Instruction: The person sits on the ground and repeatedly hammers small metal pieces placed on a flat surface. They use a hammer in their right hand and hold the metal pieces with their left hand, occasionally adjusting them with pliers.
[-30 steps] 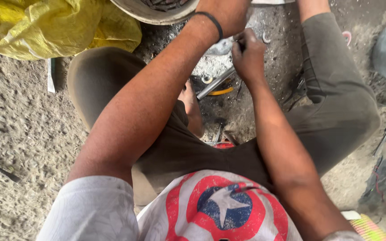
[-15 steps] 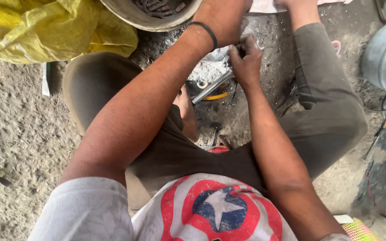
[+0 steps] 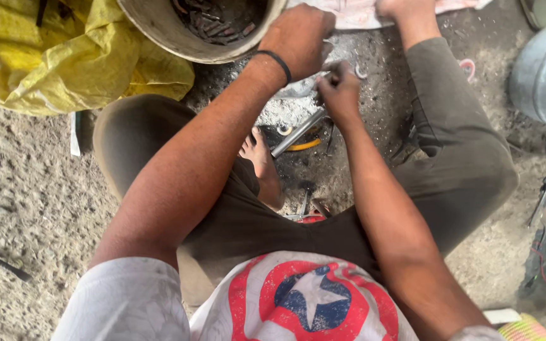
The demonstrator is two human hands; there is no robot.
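**Working a small part between both hands, low on the ground**

Sitting on the rough, dusty ground [image 3: 26,208] with knees spread, the person brings both hands together at the upper middle of the frame. The left hand [image 3: 299,39], a dark band at its wrist, is curled nearly closed with knuckles up; whatever it grips is hidden under the fingers. The right hand [image 3: 339,91] is also closed, pinching a small metal piece [image 3: 327,71] where it meets the left; what exactly that piece is cannot be told. Just below them lies a metal rod [image 3: 298,132], slanting across a yellow ring [image 3: 304,145], near a bare foot [image 3: 257,155].

How far the work has got is hard to judge. A patch of pale grey dust [image 3: 285,107] under the hands suggests some filing or scraping is already done, and a bucket [image 3: 159,31] at the top holds many dark metal bits, sorted or waiting. The piece is not yet set down, so the handling looks mid-way.

Room is tight. The bucket rim sits just beside the left hand, a yellow sack [image 3: 64,57] fills the upper left, a grey drum [image 3: 545,76] crowds the right edge, and the person's own legs fence both sides. Open ground remains only at the lower left.
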